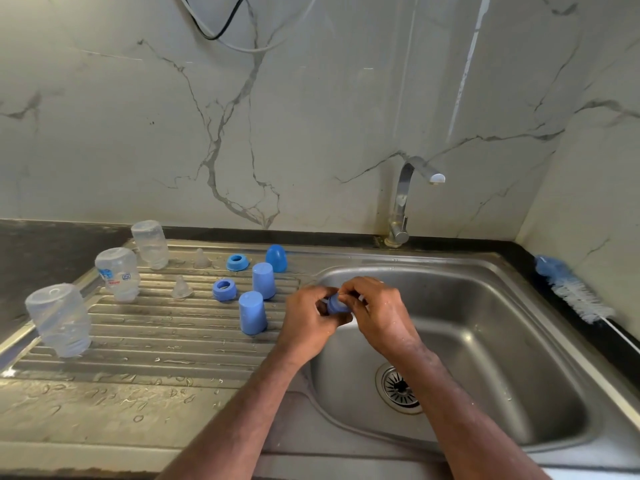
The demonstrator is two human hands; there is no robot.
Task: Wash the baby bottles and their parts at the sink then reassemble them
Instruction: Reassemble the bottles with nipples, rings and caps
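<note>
My left hand (311, 320) and my right hand (377, 313) both grip a blue bottle ring (335, 304) over the left edge of the sink basin (485, 341); whether a teat is in it is hidden by my fingers. On the ribbed draining board (156, 341) three clear bottles stand upside down: one near left (60, 320), one with a printed label (119, 273), one at the back (150, 244). Two clear teats (181, 287) (202, 258), two blue rings (225, 289) (237, 262) and three blue caps (252, 312) (264, 280) (276, 258) stand beside them.
The tap (405, 202) stands behind the basin with no water running. A blue and white bottle brush (571, 289) lies on the black counter at the right. The drain (398, 388) sits at the basin's bottom. Water drops cover the board's front.
</note>
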